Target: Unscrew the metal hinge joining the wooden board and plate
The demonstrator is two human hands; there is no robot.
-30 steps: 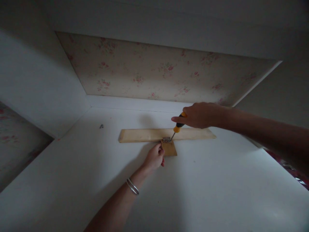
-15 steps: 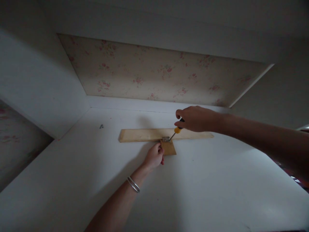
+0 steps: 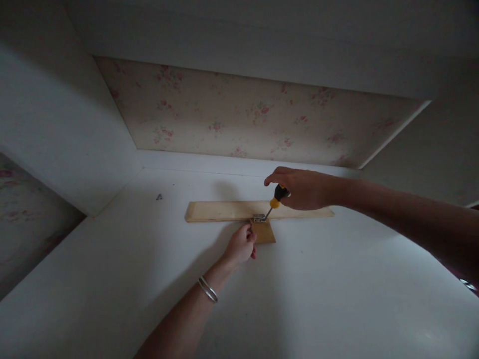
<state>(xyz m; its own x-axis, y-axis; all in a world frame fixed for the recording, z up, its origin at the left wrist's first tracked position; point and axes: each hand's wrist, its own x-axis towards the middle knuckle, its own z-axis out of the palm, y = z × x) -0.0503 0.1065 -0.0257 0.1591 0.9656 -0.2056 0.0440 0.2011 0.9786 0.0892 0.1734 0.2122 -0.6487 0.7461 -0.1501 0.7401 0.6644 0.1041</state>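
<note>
So the step in hand looks like screw-driving on a small metal hinge (image 3: 259, 218), though whether a screw sits under the tip can't be made out at this size. The yellow-and-black screwdriver (image 3: 275, 202) is gripped by its handle in the right hand (image 3: 309, 189), with one finger lifted clear of it. Its long axis is tilted: handle end up and off to the right, shank aimed down and left, tip set at the hinge's right end. The small wooden block (image 3: 265, 233) is pinched at its left edge by the fingertips of the left hand (image 3: 239, 244).

The hinge is placed where the block appears to meet the near edge of the wooden strip (image 3: 217, 211), long side run left to right along that joint. The strip is laid the same way, roughly parallel to the far edge of the white table (image 3: 337, 289) and near it, partly covered by the right hand toward its right end.

As for the next move, what's probably called for is the tip being kept seated and pressed in line with the shank, block held snug, since at that lean a sideways slip seems easily made
</note>
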